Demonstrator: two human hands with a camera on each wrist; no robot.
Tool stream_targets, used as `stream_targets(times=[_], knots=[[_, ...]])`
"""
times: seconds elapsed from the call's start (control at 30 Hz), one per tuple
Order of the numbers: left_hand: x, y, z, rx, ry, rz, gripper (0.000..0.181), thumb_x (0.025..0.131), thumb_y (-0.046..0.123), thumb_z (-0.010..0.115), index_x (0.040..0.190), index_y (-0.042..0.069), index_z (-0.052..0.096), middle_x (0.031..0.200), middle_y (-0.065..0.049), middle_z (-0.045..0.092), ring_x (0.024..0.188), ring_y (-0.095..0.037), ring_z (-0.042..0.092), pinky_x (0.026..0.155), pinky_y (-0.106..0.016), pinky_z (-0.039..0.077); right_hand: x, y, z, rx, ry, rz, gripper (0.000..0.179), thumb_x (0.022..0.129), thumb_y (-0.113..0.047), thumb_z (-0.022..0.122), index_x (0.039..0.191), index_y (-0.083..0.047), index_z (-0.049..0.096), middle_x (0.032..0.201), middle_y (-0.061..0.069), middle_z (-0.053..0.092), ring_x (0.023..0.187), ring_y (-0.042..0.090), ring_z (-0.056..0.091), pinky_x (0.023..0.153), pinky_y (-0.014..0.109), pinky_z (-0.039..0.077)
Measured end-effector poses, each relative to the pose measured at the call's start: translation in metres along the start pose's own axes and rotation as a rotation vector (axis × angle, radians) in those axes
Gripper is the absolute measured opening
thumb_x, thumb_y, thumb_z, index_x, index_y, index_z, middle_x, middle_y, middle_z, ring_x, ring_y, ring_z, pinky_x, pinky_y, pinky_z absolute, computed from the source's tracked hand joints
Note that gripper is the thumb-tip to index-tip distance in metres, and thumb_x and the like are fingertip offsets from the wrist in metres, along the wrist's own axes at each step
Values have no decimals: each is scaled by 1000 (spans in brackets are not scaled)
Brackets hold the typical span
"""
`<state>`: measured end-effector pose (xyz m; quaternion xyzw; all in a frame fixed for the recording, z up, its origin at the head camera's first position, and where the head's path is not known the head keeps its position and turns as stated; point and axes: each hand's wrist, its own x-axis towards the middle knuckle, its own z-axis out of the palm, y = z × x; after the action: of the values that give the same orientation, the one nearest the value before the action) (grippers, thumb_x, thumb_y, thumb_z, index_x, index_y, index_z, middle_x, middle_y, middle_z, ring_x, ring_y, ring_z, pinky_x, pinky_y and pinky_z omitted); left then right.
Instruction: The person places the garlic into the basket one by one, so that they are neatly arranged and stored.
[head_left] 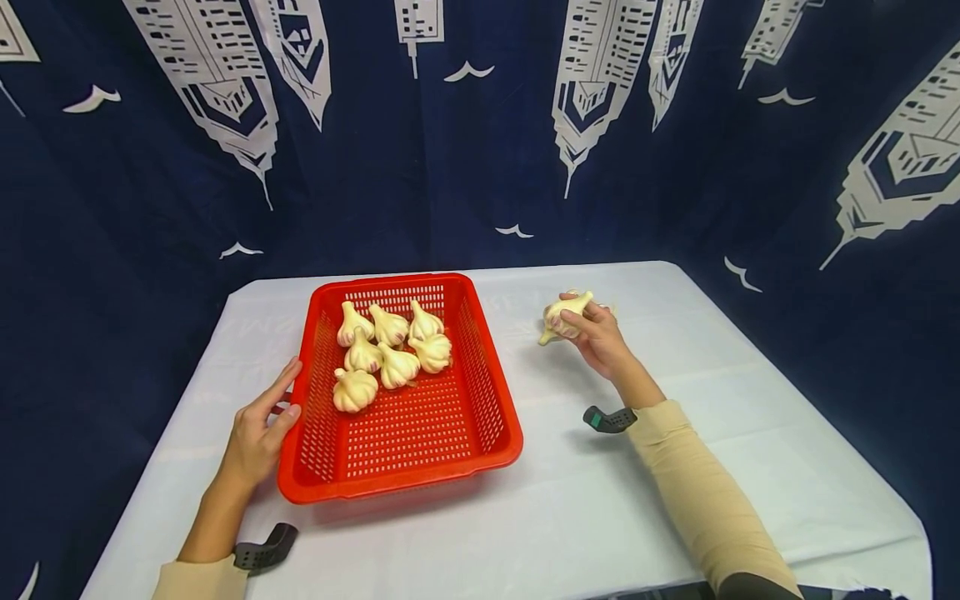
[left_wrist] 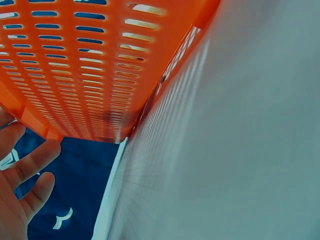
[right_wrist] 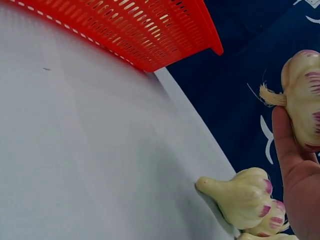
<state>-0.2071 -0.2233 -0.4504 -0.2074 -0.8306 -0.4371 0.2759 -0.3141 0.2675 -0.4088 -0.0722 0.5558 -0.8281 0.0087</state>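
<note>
My right hand (head_left: 600, 342) holds a garlic bulb (head_left: 566, 317) between thumb and fingers, above the right side of the table. In the right wrist view the held garlic bulb (right_wrist: 305, 100) shows purple streaks and a frayed root tuft by the thumb. Below that hand, more garlic bulbs (right_wrist: 242, 195) lie on the white cloth, partly hidden by it in the head view. My left hand (head_left: 253, 442) rests against the left side of a red plastic basket (head_left: 512, 442), its fingers fairly straight at the rim. Several garlic bulbs (head_left: 400, 367) sit in the basket's far and left part.
A white cloth (head_left: 555, 525) covers the table. Behind it and at both sides hangs a dark blue curtain (head_left: 480, 167) with white building prints. Each wrist carries a black camera mount (head_left: 266, 550).
</note>
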Motion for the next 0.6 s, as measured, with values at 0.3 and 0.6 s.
stream_targets(times=[0.3,0.6], knots=[[1,0,0,7,-6,1,54,89,3,56,142,1,51,144,-18,50,91,6,53,76,-7,40,0,-8,10,-128,-29,31,50,93,6,57,140,5,42,120,7,57,104,16,61,87,27,53],[0,-1,0,10,-7,-4,54,88,3,56,142,0,51,145,-18,50,92,10,51,76,-7,40,-1,-22,31,-226,-114,-37,52,89,5,50,141,9,41,119,7,59,102,17,58,82,24,51]])
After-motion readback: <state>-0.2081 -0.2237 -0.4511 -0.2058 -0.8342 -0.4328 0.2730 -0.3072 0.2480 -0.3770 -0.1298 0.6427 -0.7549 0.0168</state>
